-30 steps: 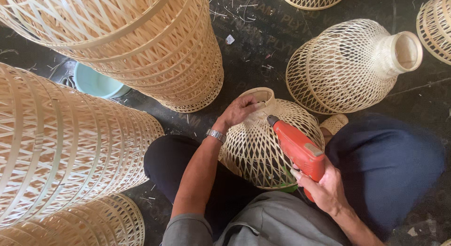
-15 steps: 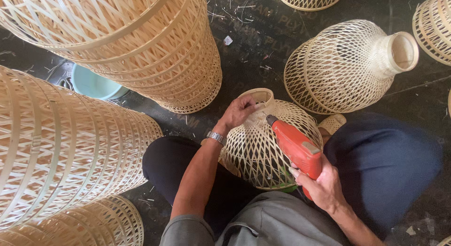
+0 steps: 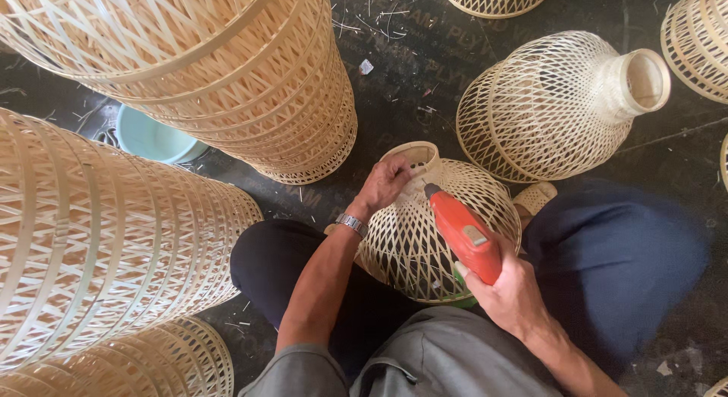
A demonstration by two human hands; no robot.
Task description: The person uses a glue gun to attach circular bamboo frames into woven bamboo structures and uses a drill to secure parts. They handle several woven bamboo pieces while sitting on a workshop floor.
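A woven bamboo lampshade (image 3: pixel 425 238) with a narrow neck lies tilted in my lap. My left hand (image 3: pixel 385 183), a metal watch on its wrist, grips the shade at its neck. My right hand (image 3: pixel 512 295) is shut on an orange hand drill (image 3: pixel 464 234). The drill's tip points at the weave just below the neck, close to my left fingers. My legs in dark trousers lie under and beside the shade.
A finished bottle-shaped shade (image 3: pixel 557 101) lies on the dark floor beyond my lap. Tall stacks of woven shades (image 3: pixel 243 78) crowd the upper left, another stack (image 3: pixel 98 245) the left. A pale blue bowl (image 3: pixel 152 139) sits between them. More shades (image 3: pixel 701 40) line the right edge.
The drill's tip has shifted slightly toward the shade's neck. My left hand keeps its hold there. The view has drifted a little.
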